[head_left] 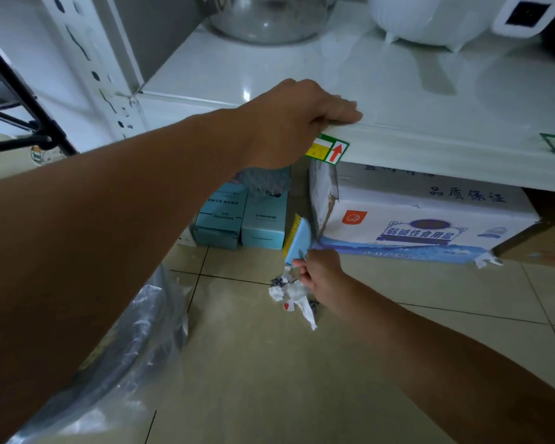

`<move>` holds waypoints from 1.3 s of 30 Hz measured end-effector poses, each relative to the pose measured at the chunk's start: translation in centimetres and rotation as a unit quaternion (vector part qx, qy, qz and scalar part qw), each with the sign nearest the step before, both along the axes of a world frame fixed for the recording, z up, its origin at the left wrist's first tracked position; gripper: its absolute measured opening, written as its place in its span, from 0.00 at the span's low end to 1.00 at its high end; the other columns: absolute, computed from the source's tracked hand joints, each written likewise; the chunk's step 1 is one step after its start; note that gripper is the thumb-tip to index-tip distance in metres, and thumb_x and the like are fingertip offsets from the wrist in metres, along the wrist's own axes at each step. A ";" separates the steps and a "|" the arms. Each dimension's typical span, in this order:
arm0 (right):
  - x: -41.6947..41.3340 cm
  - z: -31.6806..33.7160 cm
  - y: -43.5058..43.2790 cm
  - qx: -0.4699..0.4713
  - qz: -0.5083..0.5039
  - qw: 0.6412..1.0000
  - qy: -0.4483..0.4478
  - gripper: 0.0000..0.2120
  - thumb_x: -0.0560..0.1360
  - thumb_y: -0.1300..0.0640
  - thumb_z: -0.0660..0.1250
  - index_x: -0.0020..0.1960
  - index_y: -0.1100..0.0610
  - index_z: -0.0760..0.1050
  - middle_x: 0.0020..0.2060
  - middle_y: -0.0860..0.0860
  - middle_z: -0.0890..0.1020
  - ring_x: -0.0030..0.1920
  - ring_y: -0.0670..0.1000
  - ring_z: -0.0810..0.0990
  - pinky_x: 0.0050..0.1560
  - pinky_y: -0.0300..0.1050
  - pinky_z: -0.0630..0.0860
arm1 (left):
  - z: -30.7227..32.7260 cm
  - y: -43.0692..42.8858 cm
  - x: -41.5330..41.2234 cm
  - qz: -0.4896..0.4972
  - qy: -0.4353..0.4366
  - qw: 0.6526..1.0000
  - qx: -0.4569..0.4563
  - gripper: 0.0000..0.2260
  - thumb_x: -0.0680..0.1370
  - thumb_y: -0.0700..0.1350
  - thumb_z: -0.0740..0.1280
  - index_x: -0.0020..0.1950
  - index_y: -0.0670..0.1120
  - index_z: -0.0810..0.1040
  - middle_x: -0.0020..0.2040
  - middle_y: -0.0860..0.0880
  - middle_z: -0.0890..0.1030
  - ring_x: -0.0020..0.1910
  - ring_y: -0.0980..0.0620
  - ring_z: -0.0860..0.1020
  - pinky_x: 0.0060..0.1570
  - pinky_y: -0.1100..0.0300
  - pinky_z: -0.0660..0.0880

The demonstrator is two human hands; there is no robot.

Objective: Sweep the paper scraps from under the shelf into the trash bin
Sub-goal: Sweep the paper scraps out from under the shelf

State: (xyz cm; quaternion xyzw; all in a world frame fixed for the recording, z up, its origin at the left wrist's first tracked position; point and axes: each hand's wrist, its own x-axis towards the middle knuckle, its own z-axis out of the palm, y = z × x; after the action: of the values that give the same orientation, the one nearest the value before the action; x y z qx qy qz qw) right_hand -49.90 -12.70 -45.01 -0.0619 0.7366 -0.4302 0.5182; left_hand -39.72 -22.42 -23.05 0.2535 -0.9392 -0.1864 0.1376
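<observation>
Under the shelf [398, 136], a blue brush [297, 241] is working at paper scraps [290, 291].
Right hand [321, 277] fingers are clenching its handle beside the floor scraps; left hand [289, 123] is gripping the shelf edge, near the lined trash bin [135, 341].

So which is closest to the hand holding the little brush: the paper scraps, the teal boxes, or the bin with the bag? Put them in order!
From the right hand:
1. Paper scraps, on the floor right beside it.
2. Teal boxes, back under the shelf.
3. Trash bin, far left.
</observation>
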 end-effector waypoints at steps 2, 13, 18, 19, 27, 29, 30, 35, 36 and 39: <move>-0.4 -0.3 3.5 0.043 0.029 0.999 -0.007 0.09 0.76 0.71 0.58 0.52 0.67 0.75 0.29 0.58 0.79 0.25 0.48 0.69 0.28 0.41 0.63 | 0.0 0.0 -0.1 0.003 0.003 1.000 0.002 0.20 0.83 0.37 0.56 0.72 0.52 0.71 0.74 0.54 0.69 0.75 0.58 0.63 0.69 0.72 0.52; -2.3 -0.7 5.8 -0.045 0.587 0.615 0.524 0.17 0.77 0.62 0.58 0.65 0.58 0.71 0.55 0.60 0.77 0.50 0.60 0.80 0.52 0.52 0.78 | 0.2 0.3 0.0 0.015 0.010 1.000 0.015 0.21 0.82 0.37 0.56 0.72 0.53 0.72 0.74 0.55 0.69 0.75 0.58 0.63 0.69 0.71 0.53; -6.0 0.8 13.2 0.032 0.661 0.546 0.514 0.16 0.74 0.59 0.57 0.61 0.56 0.71 0.59 0.57 0.75 0.54 0.61 0.79 0.52 0.50 0.74 | 0.5 0.4 0.3 0.000 0.005 1.000 0.011 0.21 0.82 0.37 0.56 0.72 0.51 0.72 0.75 0.54 0.69 0.75 0.57 0.63 0.72 0.67 0.53; -7.0 1.5 14.8 0.037 0.661 0.550 0.509 0.16 0.75 0.58 0.57 0.62 0.56 0.71 0.60 0.58 0.75 0.54 0.61 0.79 0.52 0.50 0.74 | 0.5 0.4 0.3 -0.002 0.006 1.000 0.008 0.20 0.82 0.37 0.56 0.72 0.51 0.72 0.75 0.53 0.69 0.75 0.57 0.63 0.71 0.69 0.53; -12.5 6.7 19.7 0.018 0.538 0.670 0.510 0.17 0.78 0.59 0.56 0.64 0.55 0.74 0.53 0.59 0.80 0.51 0.57 0.79 0.49 0.45 0.71 | 0.9 3.0 -1.2 0.029 0.026 0.998 -0.057 0.18 0.81 0.40 0.59 0.70 0.49 0.75 0.72 0.50 0.73 0.73 0.52 0.68 0.71 0.62 0.59; -15.3 7.5 20.9 0.012 0.494 0.700 0.516 0.16 0.77 0.61 0.57 0.61 0.56 0.77 0.46 0.60 0.82 0.46 0.57 0.80 0.46 0.45 0.72 | 1.0 4.6 -3.3 0.011 0.014 0.995 -0.101 0.18 0.81 0.40 0.59 0.71 0.48 0.74 0.72 0.49 0.73 0.72 0.49 0.69 0.72 0.57 0.61; -16.7 7.7 21.5 0.010 0.470 0.714 0.518 0.16 0.77 0.62 0.57 0.60 0.56 0.79 0.45 0.59 0.83 0.43 0.57 0.81 0.45 0.45 0.72 | 1.1 5.3 -4.6 0.003 0.004 0.993 -0.115 0.19 0.80 0.40 0.59 0.71 0.48 0.74 0.72 0.49 0.73 0.71 0.48 0.70 0.71 0.56 0.63; -21.6 7.9 23.5 -0.014 0.398 0.776 0.490 0.16 0.77 0.64 0.57 0.56 0.57 0.81 0.35 0.52 0.79 0.29 0.44 0.72 0.34 0.35 0.66 | 2.4 8.7 -11.5 0.001 -0.039 0.983 -0.179 0.18 0.79 0.43 0.59 0.68 0.49 0.76 0.69 0.49 0.76 0.66 0.45 0.75 0.64 0.50 0.71; -22.4 7.8 23.6 -0.018 0.390 0.786 0.480 0.16 0.77 0.64 0.57 0.56 0.57 0.81 0.33 0.50 0.77 0.28 0.43 0.71 0.32 0.33 0.64 | 2.3 9.4 -12.8 -0.005 -0.046 0.983 -0.176 0.18 0.79 0.43 0.59 0.68 0.49 0.76 0.69 0.49 0.76 0.65 0.45 0.74 0.63 0.50 0.71; -24.8 7.1 23.8 -0.021 0.365 0.797 0.481 0.16 0.77 0.63 0.56 0.56 0.58 0.80 0.34 0.50 0.77 0.32 0.49 0.73 0.33 0.37 0.65 | 1.8 11.6 -17.3 -0.041 -0.050 0.983 -0.169 0.19 0.79 0.42 0.59 0.70 0.47 0.74 0.69 0.48 0.75 0.67 0.45 0.73 0.64 0.51 0.70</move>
State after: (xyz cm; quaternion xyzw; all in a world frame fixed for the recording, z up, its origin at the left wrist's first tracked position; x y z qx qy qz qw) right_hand -74.72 11.12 -37.90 -0.5362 0.8045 -0.1390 0.2143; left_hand -57.00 -10.77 -21.30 0.1969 -0.9724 -0.0175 0.1236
